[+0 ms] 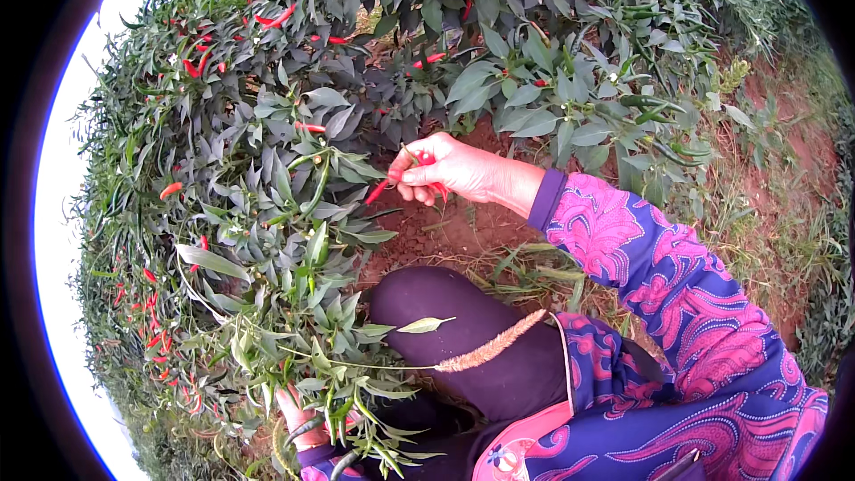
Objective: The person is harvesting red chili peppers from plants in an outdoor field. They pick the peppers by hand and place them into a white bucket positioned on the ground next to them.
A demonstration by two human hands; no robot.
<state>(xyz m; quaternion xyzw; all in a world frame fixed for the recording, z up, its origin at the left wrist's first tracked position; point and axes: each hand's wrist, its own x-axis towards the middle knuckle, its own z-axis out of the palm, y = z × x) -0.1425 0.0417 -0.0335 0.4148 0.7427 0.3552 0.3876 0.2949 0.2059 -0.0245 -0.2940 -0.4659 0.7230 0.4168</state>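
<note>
My right hand is at the middle of the picture, beside a chili pepper plant. Its fingers and thumb are closed on several red chili peppers, whose tips and thin stems stick out around the fingers. At the lower left, my left hand is among the leaves of a chili branch, mostly hidden by foliage. Whether its fingers grip anything cannot be made out. A long green chili hangs left of my right hand, and a red chili is on the plant above it.
Dense chili plants with red and green fruit fill the left and top. Green chilies hang at upper right. A dry grass seed head and a leaf lie across my dark-clothed knee. Reddish soil shows below my right hand.
</note>
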